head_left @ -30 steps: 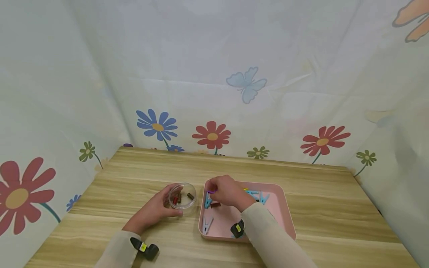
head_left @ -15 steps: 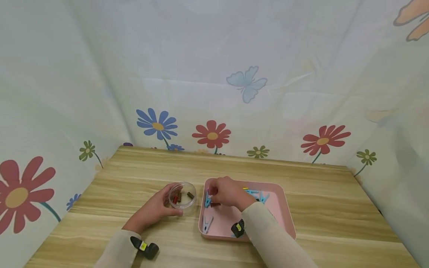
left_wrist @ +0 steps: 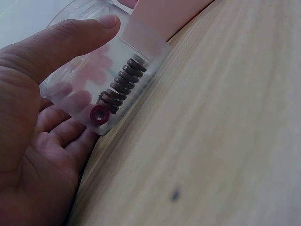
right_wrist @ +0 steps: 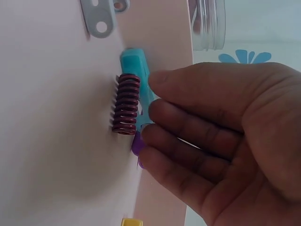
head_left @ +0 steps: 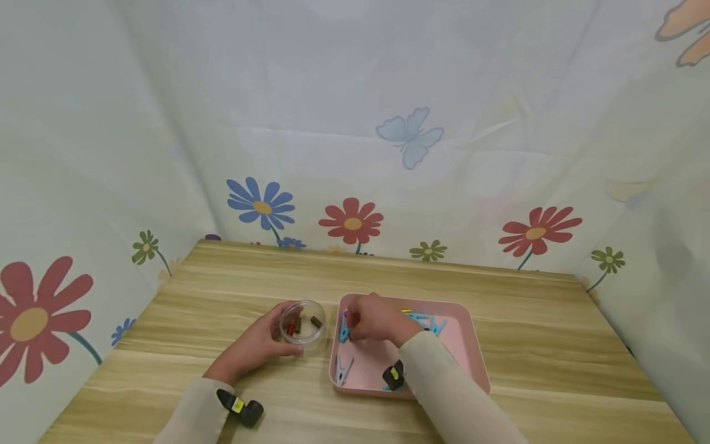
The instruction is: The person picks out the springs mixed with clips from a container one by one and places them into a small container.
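My left hand [head_left: 257, 345] grips a clear plastic jar [left_wrist: 157, 49], thumb on one side and fingers round the other. Inside lie a red spring [head_left: 291, 329] and two brown springs [head_left: 316, 321]. My right hand [head_left: 377, 317] is over the left side of the pink tray [head_left: 368, 373]. In the right wrist view its bent thumb and fingers stand just beside a dark red coil spring [right_wrist: 126, 104], with nothing between them. Against the tray wall, behind that spring, are a light blue clothespin [right_wrist: 135, 61] and a purple piece [right_wrist: 137, 143], partly hidden by the fingers.
A grey clothespin [head_left: 343, 372] lies in the tray's near left corner. More blue clothespins [head_left: 437, 325] and a yellow piece [head_left: 407, 311] lie towards its far side; my right forearm covers part of the tray. A flowered curtain [head_left: 355, 154] rises behind the wooden table [head_left: 266, 271].
My right fingers have shifted slightly off the purple piece and down towards the dark red spring, covering more of it. The left hand and jar stay in place.
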Demonstrator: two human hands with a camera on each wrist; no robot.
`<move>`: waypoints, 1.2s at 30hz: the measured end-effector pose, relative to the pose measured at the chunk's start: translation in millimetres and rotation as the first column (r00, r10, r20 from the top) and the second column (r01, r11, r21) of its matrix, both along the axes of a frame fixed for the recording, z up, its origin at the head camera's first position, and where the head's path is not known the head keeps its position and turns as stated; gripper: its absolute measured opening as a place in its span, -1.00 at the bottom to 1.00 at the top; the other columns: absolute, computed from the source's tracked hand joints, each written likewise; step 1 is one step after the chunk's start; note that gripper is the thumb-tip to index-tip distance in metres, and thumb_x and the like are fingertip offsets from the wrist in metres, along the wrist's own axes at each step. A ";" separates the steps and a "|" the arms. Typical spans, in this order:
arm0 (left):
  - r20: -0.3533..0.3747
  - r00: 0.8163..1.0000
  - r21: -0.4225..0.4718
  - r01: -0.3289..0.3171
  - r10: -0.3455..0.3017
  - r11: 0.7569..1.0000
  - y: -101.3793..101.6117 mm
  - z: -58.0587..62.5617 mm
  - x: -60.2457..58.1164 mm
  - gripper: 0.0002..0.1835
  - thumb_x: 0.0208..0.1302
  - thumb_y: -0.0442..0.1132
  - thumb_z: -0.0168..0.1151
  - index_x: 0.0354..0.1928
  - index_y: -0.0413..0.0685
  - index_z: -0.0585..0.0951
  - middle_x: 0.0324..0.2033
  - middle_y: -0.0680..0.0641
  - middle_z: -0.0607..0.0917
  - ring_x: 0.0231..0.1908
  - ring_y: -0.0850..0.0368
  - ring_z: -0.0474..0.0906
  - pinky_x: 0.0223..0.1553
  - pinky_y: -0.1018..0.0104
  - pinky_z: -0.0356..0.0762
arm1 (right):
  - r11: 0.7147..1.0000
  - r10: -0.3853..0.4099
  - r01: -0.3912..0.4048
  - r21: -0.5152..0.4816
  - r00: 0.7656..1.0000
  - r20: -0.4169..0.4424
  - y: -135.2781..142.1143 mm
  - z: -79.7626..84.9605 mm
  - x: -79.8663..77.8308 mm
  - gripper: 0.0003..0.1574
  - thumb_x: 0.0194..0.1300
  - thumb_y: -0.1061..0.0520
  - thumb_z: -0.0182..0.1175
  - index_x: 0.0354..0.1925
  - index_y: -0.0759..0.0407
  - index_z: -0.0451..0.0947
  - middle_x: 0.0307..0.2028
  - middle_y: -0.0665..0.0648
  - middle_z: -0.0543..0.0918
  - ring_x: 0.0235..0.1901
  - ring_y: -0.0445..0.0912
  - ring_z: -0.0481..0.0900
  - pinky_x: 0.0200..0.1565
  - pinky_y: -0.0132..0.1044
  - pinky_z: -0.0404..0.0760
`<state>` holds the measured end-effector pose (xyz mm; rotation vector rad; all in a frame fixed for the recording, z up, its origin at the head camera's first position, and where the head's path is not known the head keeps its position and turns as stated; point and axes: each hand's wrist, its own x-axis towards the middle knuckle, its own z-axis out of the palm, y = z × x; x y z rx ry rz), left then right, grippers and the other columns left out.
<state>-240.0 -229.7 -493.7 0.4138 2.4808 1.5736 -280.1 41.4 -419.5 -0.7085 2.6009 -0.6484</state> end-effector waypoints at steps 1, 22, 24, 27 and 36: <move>0.004 1.000 0.000 0.002 -0.002 1.000 0.2 0.3 -0.1 -0.05 -0.08 -0.05 0.56 0.38 0.16 0.26 0.38 0.00 0.38 0.43 0.02 0.22 0.43 -0.03 0.10 | 1.000 0.003 -0.003 0.008 1.000 0.000 -0.3 -0.8 -0.5 -0.89 0.11 0.16 0.42 -0.38 0.02 0.65 -0.46 -0.05 0.59 -0.45 -0.14 0.50 -0.40 -0.38 0.55; -0.004 1.000 0.009 0.006 -0.006 1.000 -0.5 -1.4 -0.8 -0.07 -0.08 -0.04 0.56 0.35 0.24 0.27 0.38 0.02 0.38 0.43 0.02 0.21 0.43 -0.04 0.10 | 0.998 -0.003 0.003 0.065 1.000 0.004 -4.5 -8.6 -0.7 -0.86 0.08 0.20 0.44 -0.48 -0.03 0.68 -0.49 -0.06 0.59 -0.41 -0.13 0.51 -0.40 -0.39 0.56; -0.002 1.000 0.010 0.003 -0.003 1.000 -0.2 -1.9 -0.8 -0.07 -0.08 -0.05 0.57 0.36 0.22 0.28 0.38 0.02 0.39 0.43 0.02 0.22 0.43 -0.04 0.10 | 0.998 -0.003 0.004 0.066 1.000 -0.004 -4.4 -10.3 -0.5 -0.86 0.08 0.18 0.45 -0.49 -0.03 0.68 -0.49 -0.05 0.58 -0.41 -0.13 0.50 -0.41 -0.39 0.55; -0.009 1.000 0.001 0.009 -0.009 1.000 0.3 -1.6 -0.7 -0.07 -0.06 -0.05 0.56 0.37 0.17 0.27 0.38 -0.01 0.38 0.43 -0.02 0.22 0.43 -0.09 0.10 | 0.997 -0.001 0.002 0.078 1.000 -0.014 -4.1 -10.9 -0.2 -0.85 0.08 0.17 0.45 -0.51 -0.04 0.67 -0.49 -0.05 0.57 -0.41 -0.14 0.50 -0.41 -0.40 0.54; -0.004 1.000 -0.013 -0.007 0.007 1.000 1.0 -0.6 -0.5 -0.07 -0.07 -0.05 0.56 0.37 0.18 0.27 0.38 -0.02 0.38 0.43 -0.04 0.21 0.43 -0.10 0.08 | 0.995 -0.004 0.003 0.096 1.000 0.006 -3.1 -5.0 0.7 -0.84 0.08 0.21 0.43 -0.49 -0.03 0.66 -0.48 -0.07 0.60 -0.40 -0.12 0.50 -0.39 -0.38 0.55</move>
